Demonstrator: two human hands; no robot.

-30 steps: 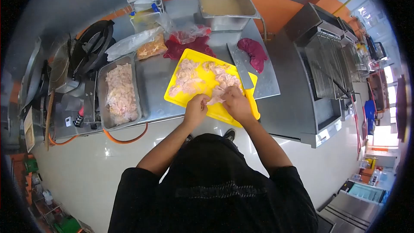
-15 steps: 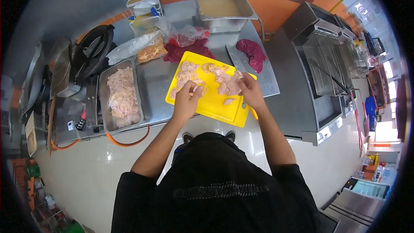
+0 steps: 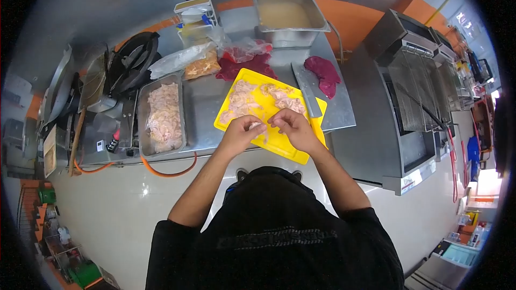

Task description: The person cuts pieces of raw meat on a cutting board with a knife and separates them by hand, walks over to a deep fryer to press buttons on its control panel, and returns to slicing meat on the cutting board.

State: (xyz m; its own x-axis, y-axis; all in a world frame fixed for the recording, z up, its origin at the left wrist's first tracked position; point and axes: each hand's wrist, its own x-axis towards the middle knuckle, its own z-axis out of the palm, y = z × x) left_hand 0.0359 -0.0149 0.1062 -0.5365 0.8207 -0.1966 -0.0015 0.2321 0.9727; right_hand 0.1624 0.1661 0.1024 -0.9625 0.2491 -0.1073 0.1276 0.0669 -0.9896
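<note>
A yellow cutting board (image 3: 279, 153) lies at the counter's front edge, with one pile of raw chicken (image 3: 239, 99) on its left and another pile (image 3: 282, 98) on its right. Over its near part, my left hand (image 3: 243, 133) is closed in a pinch on a small pale piece of raw chicken (image 3: 253, 125). My right hand (image 3: 295, 130) faces it closely, thumb and fingers pinched together; what they hold is too small to make out. A wide-bladed knife (image 3: 308, 92) rests along the board's right side, its yellow handle near my right wrist.
Left of the board, a metal pan (image 3: 184, 129) holds more raw chicken. Behind stand a deep steel container (image 3: 293, 37) of cloudy liquid and plastic bags (image 3: 183, 60). A dark red cloth (image 3: 322, 75) lies right of the knife; fryer baskets (image 3: 416, 86) stand further right.
My right hand has moved left and nearer to me, from the right pile to beside my left hand. The view has shifted, so the knife blade now shows more fully.
</note>
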